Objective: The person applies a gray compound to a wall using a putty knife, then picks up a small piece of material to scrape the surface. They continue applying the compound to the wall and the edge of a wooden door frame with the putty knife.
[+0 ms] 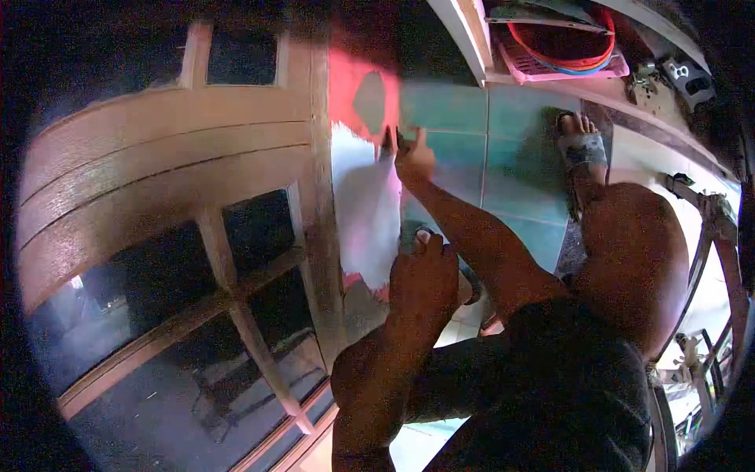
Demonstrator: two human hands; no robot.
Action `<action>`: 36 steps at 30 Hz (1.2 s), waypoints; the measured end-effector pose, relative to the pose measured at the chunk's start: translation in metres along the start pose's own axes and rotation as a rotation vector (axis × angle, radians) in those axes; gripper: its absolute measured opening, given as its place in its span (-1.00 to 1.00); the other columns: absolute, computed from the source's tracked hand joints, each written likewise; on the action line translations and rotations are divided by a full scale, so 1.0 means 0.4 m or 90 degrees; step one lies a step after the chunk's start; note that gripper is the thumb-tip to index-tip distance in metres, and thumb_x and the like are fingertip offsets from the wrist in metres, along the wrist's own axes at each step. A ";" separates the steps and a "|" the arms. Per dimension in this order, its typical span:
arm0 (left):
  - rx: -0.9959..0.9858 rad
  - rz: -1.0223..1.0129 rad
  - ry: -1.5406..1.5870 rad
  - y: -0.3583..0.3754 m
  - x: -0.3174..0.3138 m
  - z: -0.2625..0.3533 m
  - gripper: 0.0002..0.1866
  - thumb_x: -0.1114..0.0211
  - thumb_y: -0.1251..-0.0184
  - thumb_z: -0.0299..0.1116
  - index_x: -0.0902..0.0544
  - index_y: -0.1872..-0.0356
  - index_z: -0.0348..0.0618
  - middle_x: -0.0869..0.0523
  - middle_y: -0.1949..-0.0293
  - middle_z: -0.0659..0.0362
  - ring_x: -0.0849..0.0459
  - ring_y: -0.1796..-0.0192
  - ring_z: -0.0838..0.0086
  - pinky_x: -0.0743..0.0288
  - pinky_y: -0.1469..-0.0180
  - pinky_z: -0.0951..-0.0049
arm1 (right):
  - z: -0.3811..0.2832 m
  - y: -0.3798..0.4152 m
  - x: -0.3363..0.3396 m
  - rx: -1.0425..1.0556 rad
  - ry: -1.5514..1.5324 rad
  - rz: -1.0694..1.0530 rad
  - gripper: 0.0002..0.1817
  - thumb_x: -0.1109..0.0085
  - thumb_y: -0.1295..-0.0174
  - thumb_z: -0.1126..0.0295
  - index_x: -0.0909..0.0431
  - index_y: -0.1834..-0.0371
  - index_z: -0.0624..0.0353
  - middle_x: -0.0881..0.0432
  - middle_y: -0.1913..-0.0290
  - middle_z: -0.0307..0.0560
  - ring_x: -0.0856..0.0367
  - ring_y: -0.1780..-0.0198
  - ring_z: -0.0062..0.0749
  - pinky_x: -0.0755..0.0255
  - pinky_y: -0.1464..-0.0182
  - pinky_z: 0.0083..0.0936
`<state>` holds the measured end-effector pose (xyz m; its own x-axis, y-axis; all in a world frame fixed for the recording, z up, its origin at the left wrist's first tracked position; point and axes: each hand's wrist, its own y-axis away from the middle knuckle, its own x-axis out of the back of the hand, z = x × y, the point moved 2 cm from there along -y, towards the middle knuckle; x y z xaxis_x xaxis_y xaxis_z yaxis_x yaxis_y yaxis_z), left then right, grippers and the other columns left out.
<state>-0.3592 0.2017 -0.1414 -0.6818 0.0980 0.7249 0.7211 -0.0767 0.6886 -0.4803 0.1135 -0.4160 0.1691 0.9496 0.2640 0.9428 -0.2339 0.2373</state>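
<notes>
My right hand [417, 160] is at the wall beside the door frame, its fingers closed around a small dark tool that looks like a paintbrush [399, 140]. The tool is at the edge of a white painted patch [363, 208] with a ragged upper border. Above that, the wall strip [346, 79] is pink-red with a grey bare spot [370, 104]. My left hand [425, 271] is closed in front of my left foot, lower down near the white patch. Its fingers are dark, and what they hold, if anything, is hidden.
A wooden door with glass panes [197, 165] fills the left. Green tiles [448, 126] lie beyond my right hand. A shelf at upper right bears a pink basket [531, 69] and a red-rimmed basin [594, 63]. My sandalled right foot [586, 149] stands below it.
</notes>
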 end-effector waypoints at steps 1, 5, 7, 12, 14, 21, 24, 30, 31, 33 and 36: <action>0.007 -0.007 0.016 -0.003 -0.006 -0.004 -0.59 -0.39 -0.12 -0.31 -0.66 -0.01 -0.23 -0.60 -0.10 -0.13 -0.65 -0.17 0.10 -0.57 -0.05 0.09 | -0.005 -0.011 0.004 -0.079 -0.008 -0.023 -0.55 -0.22 -0.31 0.16 -0.34 -0.18 0.01 -0.69 0.47 0.12 -0.67 0.34 0.29 -0.45 0.34 0.20; 0.001 0.011 -0.023 0.008 0.004 -0.005 -0.56 -0.44 -0.06 -0.29 -0.66 0.01 -0.22 -0.61 -0.09 -0.13 -0.65 -0.18 0.09 -0.58 -0.05 0.11 | -0.075 -0.004 -0.051 -0.090 0.100 -0.124 -0.56 -0.15 -0.35 0.15 -0.31 -0.22 -0.05 -0.71 0.39 0.23 -0.66 0.30 0.35 -0.45 0.26 0.22; 0.011 -0.018 0.000 0.007 0.019 0.002 -0.57 -0.44 -0.06 -0.30 -0.66 0.01 -0.22 -0.61 -0.09 -0.13 -0.65 -0.18 0.10 -0.58 -0.05 0.11 | -0.099 -0.005 -0.022 -0.093 0.079 -0.141 -0.58 -0.12 -0.36 0.14 -0.32 -0.23 -0.10 -0.69 0.40 0.26 -0.64 0.32 0.39 -0.45 0.22 0.25; -0.017 -0.064 0.024 0.005 0.034 0.019 -0.60 -0.41 -0.08 -0.32 -0.68 0.02 -0.21 -0.62 -0.08 -0.10 -0.65 -0.18 0.11 -0.59 -0.05 0.10 | -0.086 0.004 0.026 0.016 -0.052 -0.149 -0.52 -0.17 -0.32 0.18 -0.32 -0.28 -0.10 -0.69 0.41 0.25 -0.64 0.35 0.37 -0.46 0.23 0.26; -0.061 0.115 0.057 0.017 0.037 0.010 -0.64 -0.38 -0.12 -0.32 -0.69 0.04 -0.21 -0.62 -0.07 -0.08 -0.66 -0.18 0.13 -0.62 0.00 0.12 | -0.066 -0.007 0.024 -0.031 -0.004 -0.121 -0.50 -0.17 -0.30 0.20 -0.32 -0.29 -0.10 -0.70 0.39 0.24 -0.65 0.33 0.36 -0.48 0.22 0.24; 0.005 0.024 -0.015 -0.002 -0.006 -0.017 -0.63 -0.37 -0.14 -0.29 -0.70 0.04 -0.22 -0.61 -0.11 -0.11 -0.66 -0.18 0.14 -0.64 0.04 0.15 | -0.111 -0.076 -0.035 -0.093 0.121 -0.154 -0.69 -0.17 -0.25 0.17 -0.64 -0.01 0.01 -0.73 0.26 0.20 -0.68 0.19 0.35 -0.57 0.10 0.12; -0.008 -0.008 -0.022 0.005 -0.008 -0.018 -0.65 -0.35 -0.15 -0.31 -0.70 0.04 -0.23 -0.61 -0.13 -0.15 -0.66 -0.19 0.15 -0.64 0.03 0.14 | -0.121 -0.058 -0.001 0.013 0.102 -0.178 -0.70 -0.15 -0.29 0.10 -0.69 0.20 0.07 -0.71 0.26 0.23 -0.68 0.20 0.33 -0.57 0.10 0.11; -0.025 0.081 -0.074 0.014 0.007 -0.012 -0.68 -0.33 -0.16 -0.34 -0.70 0.07 -0.23 -0.61 -0.12 -0.15 -0.64 -0.23 0.12 -0.64 0.02 0.14 | -0.042 -0.059 0.026 0.093 0.077 -0.113 -0.60 -0.07 -0.36 -0.01 -0.66 0.21 0.11 -0.71 0.28 0.20 -0.67 0.23 0.32 -0.53 0.20 0.12; -0.013 0.038 -0.041 0.005 0.009 -0.015 -0.69 -0.33 -0.16 -0.35 -0.69 0.07 -0.24 -0.61 -0.12 -0.15 -0.63 -0.24 0.11 -0.63 0.00 0.13 | -0.038 -0.062 0.030 0.068 0.071 -0.035 -0.59 -0.08 -0.36 -0.02 -0.66 0.20 0.12 -0.71 0.29 0.19 -0.66 0.24 0.33 -0.51 0.22 0.13; -0.002 -0.003 -0.009 0.004 0.003 -0.014 -0.69 -0.33 -0.16 -0.36 -0.69 0.07 -0.24 -0.61 -0.13 -0.15 -0.63 -0.24 0.09 -0.62 -0.02 0.13 | -0.032 -0.069 0.001 0.012 0.017 0.002 -0.68 -0.13 -0.33 0.09 -0.64 0.16 0.11 -0.70 0.31 0.23 -0.66 0.25 0.34 -0.51 0.20 0.15; -0.011 0.069 -0.064 0.020 0.007 -0.008 -0.68 -0.34 -0.15 -0.35 -0.69 0.07 -0.23 -0.60 -0.13 -0.12 -0.62 -0.25 0.06 -0.60 -0.06 0.11 | -0.094 -0.040 -0.027 0.045 0.000 -0.051 -0.74 -0.08 -0.25 0.29 -0.60 0.06 0.09 -0.67 0.34 0.32 -0.65 0.27 0.35 -0.50 0.18 0.18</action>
<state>-0.3559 0.1980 -0.1338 -0.5830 0.1869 0.7907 0.7873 -0.1101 0.6066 -0.5081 0.0994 -0.3874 0.0923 0.9649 0.2460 0.9711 -0.1418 0.1918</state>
